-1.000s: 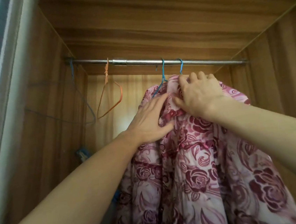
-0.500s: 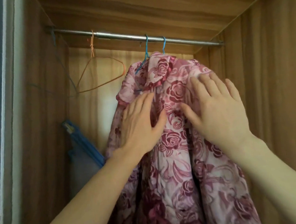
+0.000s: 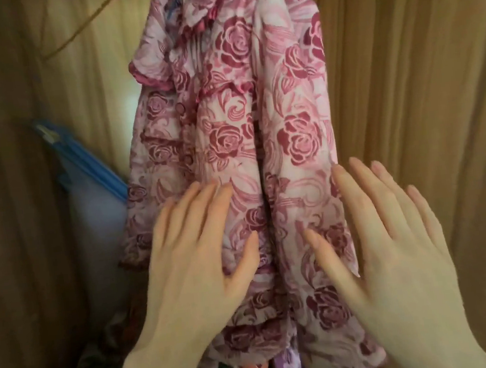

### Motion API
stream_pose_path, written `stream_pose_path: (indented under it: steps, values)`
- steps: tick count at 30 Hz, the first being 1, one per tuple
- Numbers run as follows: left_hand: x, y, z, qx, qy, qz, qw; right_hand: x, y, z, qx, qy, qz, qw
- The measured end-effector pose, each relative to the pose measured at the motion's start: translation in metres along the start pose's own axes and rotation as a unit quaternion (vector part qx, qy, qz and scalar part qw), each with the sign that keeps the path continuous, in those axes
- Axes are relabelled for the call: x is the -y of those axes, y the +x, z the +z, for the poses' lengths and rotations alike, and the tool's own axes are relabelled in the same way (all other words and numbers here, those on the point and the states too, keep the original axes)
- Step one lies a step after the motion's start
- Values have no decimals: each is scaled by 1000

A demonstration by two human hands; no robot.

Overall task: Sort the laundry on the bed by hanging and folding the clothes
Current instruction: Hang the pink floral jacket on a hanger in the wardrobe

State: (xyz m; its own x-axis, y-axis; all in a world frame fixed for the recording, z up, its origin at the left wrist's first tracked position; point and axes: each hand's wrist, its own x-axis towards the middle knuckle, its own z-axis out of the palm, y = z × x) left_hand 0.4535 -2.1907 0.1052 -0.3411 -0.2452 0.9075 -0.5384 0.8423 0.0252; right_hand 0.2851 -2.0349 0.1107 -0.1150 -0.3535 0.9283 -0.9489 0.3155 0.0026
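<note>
The pink rose dress (image 3: 249, 141) hangs inside the wooden closet (image 3: 404, 77), and the left hand (image 3: 196, 263) and right hand (image 3: 392, 246) lie flat on it with straight fingers, so a hard push down might slide it off its hanger.

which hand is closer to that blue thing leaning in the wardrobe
Left. The left hand lies flat on the rose-print garment, just right of the blue thing; the right hand is across the garment, near the wardrobe's right wall.
</note>
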Motion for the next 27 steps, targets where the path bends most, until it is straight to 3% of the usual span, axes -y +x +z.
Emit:
stream_pose_path:
  steps: [6, 12, 21, 27]
  values:
    - [6, -31, 15, 8, -81, 7, 997, 12, -45, -7, 64, -45, 56, 995]
    - [-14, -63, 40, 52, -184, 38, 981, 19, -88, -26, 69, -109, 104, 986]
    - [-91, -105, 61, 93, -377, 124, 913, 13, -157, -97, 104, -241, 249, 932]
    - [-166, -125, 73, 141, -450, 179, 864, 2, -205, -153, 107, -316, 321, 886]
